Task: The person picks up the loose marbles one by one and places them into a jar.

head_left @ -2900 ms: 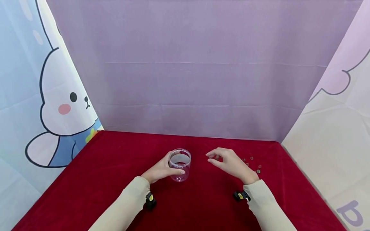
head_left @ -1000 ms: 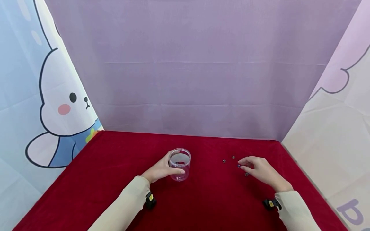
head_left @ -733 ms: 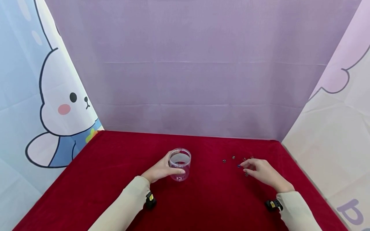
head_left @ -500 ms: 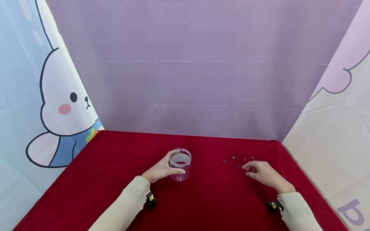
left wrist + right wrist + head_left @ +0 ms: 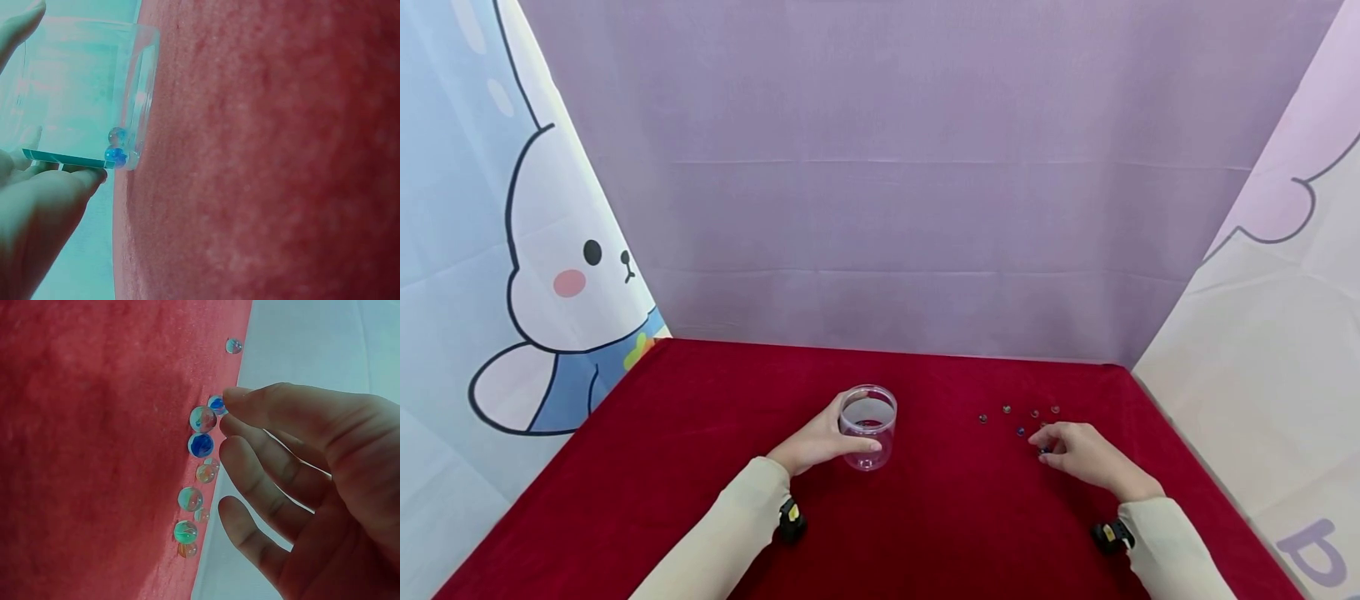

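Observation:
My left hand (image 5: 820, 439) grips a clear plastic jar (image 5: 867, 458), thumb across its near side and fingers curled behind it. The jar stands upright on the red cloth with its mouth uncovered. In the left wrist view, two marbles (image 5: 115, 155) show at the bottom of the jar. My right hand (image 5: 1078, 454) hovers low over loose glass marbles, thumb and fingers loosely bent and apart. In the right wrist view a clear marble (image 5: 203, 419) and a blue marble (image 5: 200, 445) lie just beyond its fingertips. Another blue marble (image 5: 217, 404) is partly covered by the thumb.
Several marbles are scattered right of the jar, among them a blue one (image 5: 1020, 432) and a leftmost one (image 5: 982, 418). The red cloth (image 5: 955, 517) covers the table. A lilac backdrop (image 5: 880, 208) and printed side cloths enclose it.
My right hand has moved from near the jar rightward to the marbles, then edged slightly toward me, uncovering marbles behind it. The left hand and jar have stayed put.

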### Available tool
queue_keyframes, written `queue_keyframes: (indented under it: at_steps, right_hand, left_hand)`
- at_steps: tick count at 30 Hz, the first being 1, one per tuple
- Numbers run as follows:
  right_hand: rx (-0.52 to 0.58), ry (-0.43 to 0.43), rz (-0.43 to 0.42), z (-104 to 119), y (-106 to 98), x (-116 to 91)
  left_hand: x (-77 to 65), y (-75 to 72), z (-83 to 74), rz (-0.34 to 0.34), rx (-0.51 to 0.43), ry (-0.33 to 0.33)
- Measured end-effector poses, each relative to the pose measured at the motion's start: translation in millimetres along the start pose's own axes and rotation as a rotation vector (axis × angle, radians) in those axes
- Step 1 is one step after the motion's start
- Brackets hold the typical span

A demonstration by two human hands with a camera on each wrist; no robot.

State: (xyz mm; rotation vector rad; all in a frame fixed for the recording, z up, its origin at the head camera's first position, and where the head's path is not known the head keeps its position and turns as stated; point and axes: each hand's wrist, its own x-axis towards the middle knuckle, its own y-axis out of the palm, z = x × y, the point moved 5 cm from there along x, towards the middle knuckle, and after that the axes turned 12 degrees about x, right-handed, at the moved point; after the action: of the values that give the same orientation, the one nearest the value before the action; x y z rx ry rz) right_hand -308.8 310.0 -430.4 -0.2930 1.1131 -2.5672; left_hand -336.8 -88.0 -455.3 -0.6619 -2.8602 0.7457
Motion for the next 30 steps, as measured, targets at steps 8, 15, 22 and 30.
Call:
queue_keyframes:
  at_steps: [8,15,22,30]
  right_hand:
    - [-0.002,0.008,0.016,-4,1,3]
    - [-0.032,-0.025,0.027,-6,1,8]
    - [-0.053,-0.036,0.022,-8,3,13]
    - [-0.066,-0.043,0.014,-11,5,13]
  left_hand:
    - [0.6,0.2,-0.4,-0.006,-0.006,0.015]
    - [0.6,0.8,-1.2,-0.008,-0.005,0.011]
    - [0.8,1.5,-0.8,-0.009,-0.004,0.006]
    - [0.8,1.4,-1.3,-0.006,-0.003,0.0]
